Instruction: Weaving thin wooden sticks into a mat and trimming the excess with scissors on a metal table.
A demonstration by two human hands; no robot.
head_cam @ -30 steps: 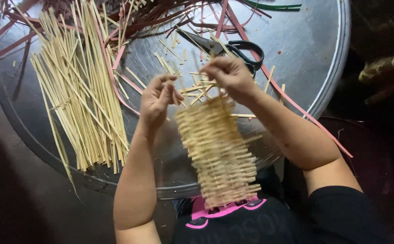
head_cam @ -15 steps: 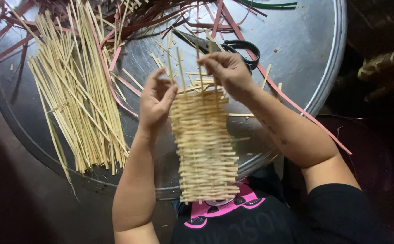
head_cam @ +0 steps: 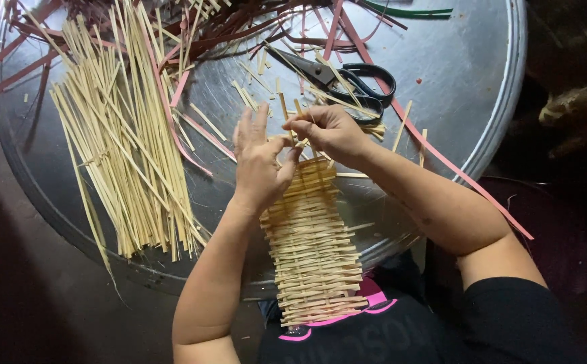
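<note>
Head view, near to far. The woven strip [head_cam: 314, 259] runs from the person's lap up over the tray rim [head_cam: 192, 286], its long axis pointing away from the body and slightly left at the far end. Both hands meet at that far, unfinished end. The left hand [head_cam: 261, 165] lies on the strip's left edge, fingers spread and extended, thumb toward the weave (whether it pinches a stake cannot be told). The right hand [head_cam: 330, 131], reaching in from the right, has thumb and fingertips closed on a thin splint [head_cam: 285, 111] that stands up from the weave; it is the hand on the working end. Left of the hands lies a bundle of loose splints [head_cam: 128, 145]. Beyond the right hand, scissors [head_cam: 347, 81] rest on the tray, with dark red strips [head_cam: 239, 23] piled at the far rim.
</note>
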